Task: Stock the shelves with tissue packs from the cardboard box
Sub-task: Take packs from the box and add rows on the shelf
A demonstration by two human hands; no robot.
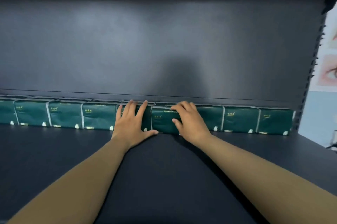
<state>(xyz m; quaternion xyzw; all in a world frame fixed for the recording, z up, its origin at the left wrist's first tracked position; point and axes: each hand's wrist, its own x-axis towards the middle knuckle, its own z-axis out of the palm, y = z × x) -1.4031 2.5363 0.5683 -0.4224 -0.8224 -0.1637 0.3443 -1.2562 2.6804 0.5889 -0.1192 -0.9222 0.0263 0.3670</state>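
**Both hands on the row of tissue packs at the back of the shelf**

Two bare forearms reach forward from the bottom edge across the dark shelf [54, 150] toward its back panel [127, 41]. The left hand [130, 122] lies flat and open, fingers spread, palm pressed against the front face of one green tissue pack [147, 119], with the thumb stretched right along the shelf surface. The right hand [188, 120] is curled over the neighbouring pack [162, 120], fingers hooked on its top edge and thumb on its front face, gripping it. That pack sits slightly forward of the others. The two packs touch each other and stand in a single row of dark green tissue packs [65, 114] that runs side by side along the back panel, continuing to the left and right of both hands. The cardboard box is out of view.
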